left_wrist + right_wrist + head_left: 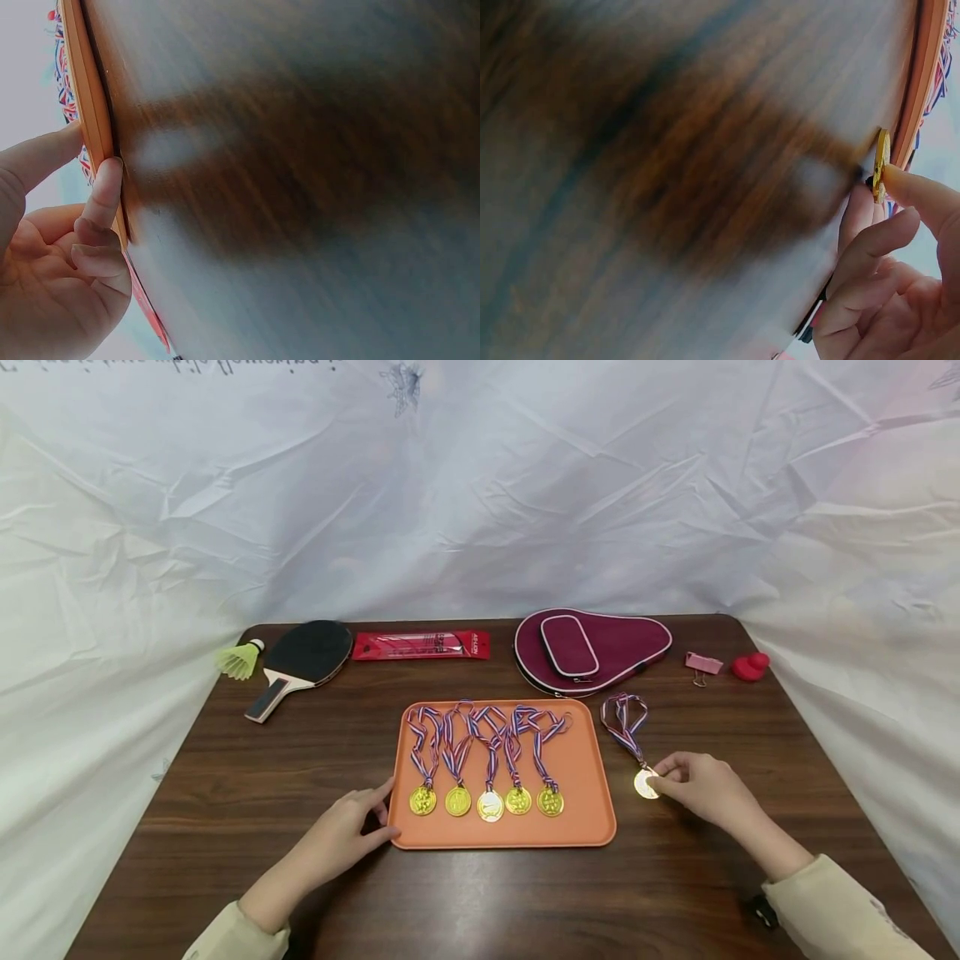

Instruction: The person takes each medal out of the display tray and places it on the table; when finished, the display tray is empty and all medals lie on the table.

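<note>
An orange tray (502,837) lies on the wooden table, bearing several gold medals (457,801) side by side, their striped ribbons stretched toward its far edge. At the tray's left edge, my left hand (341,833) grips the rim; the left wrist view shows the thumb and a finger (105,187) against the tray wall (91,105). Right of the tray, my right hand (705,787) pinches a gold medal (645,782) between thumb and finger, and its ribbon (624,727) trails away on the table. In the right wrist view that medal (883,154) is seen edge-on, tilted up from the table.
Along the back are a yellow-green shuttlecock (240,660), a black table tennis paddle (311,652), a red packet (422,645) and a maroon paddle case (618,643). A pink binder clip (703,663) and a small red object (750,667) lie at the back right. White cloth (480,510) hangs behind.
</note>
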Demonstrator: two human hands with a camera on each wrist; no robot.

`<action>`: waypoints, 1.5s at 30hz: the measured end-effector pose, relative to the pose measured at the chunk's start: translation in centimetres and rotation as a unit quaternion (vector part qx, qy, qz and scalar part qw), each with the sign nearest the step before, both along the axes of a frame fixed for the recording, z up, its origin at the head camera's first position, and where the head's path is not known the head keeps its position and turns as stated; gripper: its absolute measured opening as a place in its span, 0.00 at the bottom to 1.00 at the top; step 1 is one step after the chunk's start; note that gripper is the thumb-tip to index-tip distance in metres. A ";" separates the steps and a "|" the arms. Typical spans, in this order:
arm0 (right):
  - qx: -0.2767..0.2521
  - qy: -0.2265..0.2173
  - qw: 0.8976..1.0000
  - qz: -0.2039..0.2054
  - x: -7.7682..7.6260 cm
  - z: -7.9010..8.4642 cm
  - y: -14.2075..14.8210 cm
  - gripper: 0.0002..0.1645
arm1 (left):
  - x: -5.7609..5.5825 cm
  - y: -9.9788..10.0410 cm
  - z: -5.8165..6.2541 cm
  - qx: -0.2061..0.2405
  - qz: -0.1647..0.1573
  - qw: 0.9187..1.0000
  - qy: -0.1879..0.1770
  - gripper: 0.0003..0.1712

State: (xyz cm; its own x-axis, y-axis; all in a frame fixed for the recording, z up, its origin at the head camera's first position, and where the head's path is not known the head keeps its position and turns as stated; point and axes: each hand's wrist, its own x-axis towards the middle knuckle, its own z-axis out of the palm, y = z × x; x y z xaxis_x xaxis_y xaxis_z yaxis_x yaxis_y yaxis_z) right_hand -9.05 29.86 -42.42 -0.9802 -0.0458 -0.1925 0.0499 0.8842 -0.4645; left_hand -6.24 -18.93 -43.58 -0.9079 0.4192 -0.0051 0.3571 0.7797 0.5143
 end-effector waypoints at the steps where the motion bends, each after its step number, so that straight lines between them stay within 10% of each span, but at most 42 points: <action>1: 0.003 0.002 1.000 0.002 0.0 0.0 0.0 0.20 | 0.0 0.0 0.0 0.000 0.000 1.000 -0.001 0.38; 9: 0.012 0.009 1.000 0.010 0.1 1.0 0.0 0.19 | 0.0 0.0 0.1 0.002 -0.001 1.000 0.006 0.39; 18: -0.025 0.115 0.991 0.062 -0.1 2.0 -4.3 0.12 | 0.1 -0.2 0.0 -0.002 0.013 1.000 -0.003 0.39; 45: -0.077 -0.005 0.990 0.121 -1.3 0.0 -11.5 0.12 | -0.2 0.0 0.0 -0.003 0.008 1.000 -0.008 0.40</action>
State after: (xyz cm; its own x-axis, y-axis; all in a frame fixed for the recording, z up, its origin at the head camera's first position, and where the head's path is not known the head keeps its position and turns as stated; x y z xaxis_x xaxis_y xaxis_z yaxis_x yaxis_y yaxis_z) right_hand -10.35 18.32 -42.44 -0.9351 -0.3083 -0.1747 -0.1491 0.7897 -0.5952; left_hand -6.39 -18.96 -43.60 -0.9144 0.4042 -0.0231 0.3356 0.7887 0.5151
